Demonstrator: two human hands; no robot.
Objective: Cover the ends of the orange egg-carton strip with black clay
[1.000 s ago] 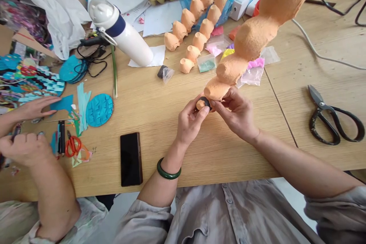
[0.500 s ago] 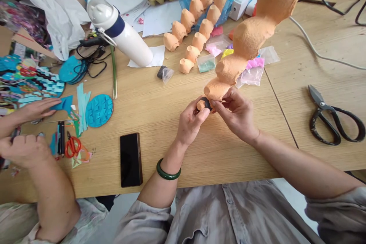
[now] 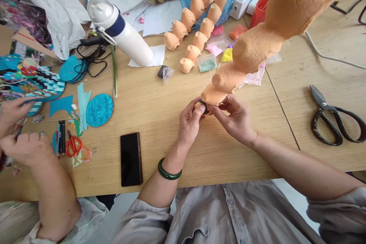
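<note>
A long orange egg carton strip (image 3: 250, 51) rises from my hands toward the upper right, its row of cups coming close to the camera. My left hand (image 3: 189, 124) grips the near end, thumb pressed on a dark band of what looks like black clay (image 3: 204, 106) around the end cup. Just right of it, my right hand (image 3: 236, 120) pinches the strip's lower edge between thumb and fingers. Fingertips behind the strip are partly hidden. Two more orange strips of cups (image 3: 199, 40) lie on the table beyond, near a small bag with a black lump (image 3: 165, 73).
Black-handled scissors (image 3: 328, 114) lie at right, a phone (image 3: 130, 159) left of my arm. A white bottle (image 3: 126, 34) stands farther back. Small bags of coloured clay (image 3: 207, 63) lie behind the strip. At far left, a co-worker's hands (image 3: 28, 148) are among blue paper pieces.
The strip's far end has swung right and closer to the camera, uncovering a red cup. My hands shifted slightly at the near end. The co-worker's upper hand drew back left.
</note>
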